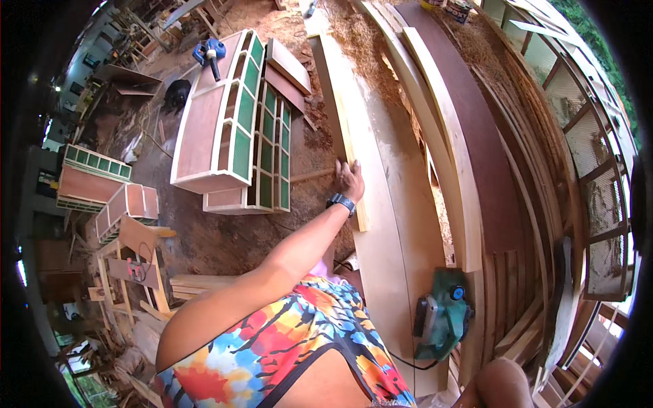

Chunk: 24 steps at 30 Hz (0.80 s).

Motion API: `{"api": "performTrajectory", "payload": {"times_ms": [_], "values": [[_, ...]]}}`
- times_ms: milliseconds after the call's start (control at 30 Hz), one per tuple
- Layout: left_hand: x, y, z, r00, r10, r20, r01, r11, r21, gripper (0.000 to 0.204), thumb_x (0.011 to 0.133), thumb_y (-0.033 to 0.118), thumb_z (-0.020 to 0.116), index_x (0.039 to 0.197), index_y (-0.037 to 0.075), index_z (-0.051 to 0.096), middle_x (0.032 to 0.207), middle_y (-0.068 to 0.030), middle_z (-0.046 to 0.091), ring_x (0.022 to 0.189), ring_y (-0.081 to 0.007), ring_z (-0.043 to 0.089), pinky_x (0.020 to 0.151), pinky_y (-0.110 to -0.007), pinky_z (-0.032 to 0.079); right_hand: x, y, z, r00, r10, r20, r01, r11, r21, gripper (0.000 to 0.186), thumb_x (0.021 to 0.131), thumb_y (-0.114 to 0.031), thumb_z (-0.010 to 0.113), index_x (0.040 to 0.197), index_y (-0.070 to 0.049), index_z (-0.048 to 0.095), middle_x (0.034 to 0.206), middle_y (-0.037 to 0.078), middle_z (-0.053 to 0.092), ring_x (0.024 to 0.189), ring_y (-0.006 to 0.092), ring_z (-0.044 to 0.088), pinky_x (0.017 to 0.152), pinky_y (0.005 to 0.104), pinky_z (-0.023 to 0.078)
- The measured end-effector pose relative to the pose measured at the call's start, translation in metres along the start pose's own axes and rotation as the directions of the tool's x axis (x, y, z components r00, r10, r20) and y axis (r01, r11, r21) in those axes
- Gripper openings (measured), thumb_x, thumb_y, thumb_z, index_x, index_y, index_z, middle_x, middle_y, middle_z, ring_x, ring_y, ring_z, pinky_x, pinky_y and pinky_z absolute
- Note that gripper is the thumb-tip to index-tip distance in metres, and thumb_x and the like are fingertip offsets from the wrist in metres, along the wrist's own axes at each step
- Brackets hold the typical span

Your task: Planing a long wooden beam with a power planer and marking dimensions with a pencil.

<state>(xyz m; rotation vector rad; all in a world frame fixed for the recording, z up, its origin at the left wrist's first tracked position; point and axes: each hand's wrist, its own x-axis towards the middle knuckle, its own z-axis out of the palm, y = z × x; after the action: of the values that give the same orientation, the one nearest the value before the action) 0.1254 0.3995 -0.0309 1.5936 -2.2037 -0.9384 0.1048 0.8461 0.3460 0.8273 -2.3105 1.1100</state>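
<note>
My left hand (pixel 349 182), with a dark watch on its wrist, reaches forward and grips a long pale wooden beam (pixel 339 102) near its close end. The fingers curl over the beam's edge. The beam lies lengthwise along the left side of a wide pale board (pixel 381 251). A green electric planer (pixel 442 316) rests on the boards at the lower right, its black cord running off toward my body. At the lower right edge a bare bent limb shows, but my right hand is out of the picture.
Long planks (pixel 452 149) and a dark reddish-brown board (pixel 486 149) lie to the right, by a slatted wall. On the left floor stand cabinet frames (pixel 211 136) with green panels, a blue blower (pixel 211 53) on top. Wood shavings (pixel 357 44) cover the far ground.
</note>
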Motion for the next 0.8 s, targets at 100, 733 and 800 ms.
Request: {"api": "performTrajectory", "payload": {"times_ms": [100, 733, 800], "values": [[-0.003, 0.003, -0.006, 1.000, 0.009, 0.018, -0.009, 1.000, 0.004, 0.067, 0.104, 0.052, 0.042, 0.135, -0.006, 0.052, 0.155, -0.0311, 0.035, 0.138, -0.0489, 0.041, 0.113, -0.054, 0.036, -0.003, -0.010, -0.001, 1.000, -0.014, -0.024, 0.013, 1.000, -0.028, 0.031, 0.097, -0.013, 0.061, 0.125, 0.001, 0.065, 0.113, 0.013, 0.071, 0.104, 0.0209, 0.067, 0.094, 0.0362, 0.052], [0.064, -0.015, -0.006, 0.977, -0.104, 0.187, 0.198, 0.769, -0.608, 0.116, 0.073, 0.046, 0.087, 0.149, -0.019, 0.027, 0.148, -0.0340, 0.044, 0.135, -0.0405, 0.048, 0.113, -0.043, 0.040, -0.162, 0.103, 0.048, 0.548, 0.740, 0.390, -0.599, 0.672, -0.435, 0.058, 0.076, -0.027, 0.084, 0.121, 0.003, 0.063, 0.110, 0.023, 0.069, 0.104, 0.0364, 0.067, 0.093, 0.0416, 0.052], [0.082, -0.010, -0.006, 0.972, -0.134, 0.196, 0.224, 0.789, -0.573, 0.118, 0.071, 0.046, 0.089, 0.147, -0.021, 0.027, 0.148, -0.0336, 0.043, 0.135, -0.0395, 0.048, 0.111, -0.041, 0.042, -0.180, 0.116, 0.038, 0.512, 0.799, 0.317, -0.703, 0.601, -0.379, 0.058, 0.073, -0.025, 0.086, 0.119, 0.002, 0.062, 0.106, 0.020, 0.069, 0.100, 0.0329, 0.066, 0.092, 0.0403, 0.050]]}}
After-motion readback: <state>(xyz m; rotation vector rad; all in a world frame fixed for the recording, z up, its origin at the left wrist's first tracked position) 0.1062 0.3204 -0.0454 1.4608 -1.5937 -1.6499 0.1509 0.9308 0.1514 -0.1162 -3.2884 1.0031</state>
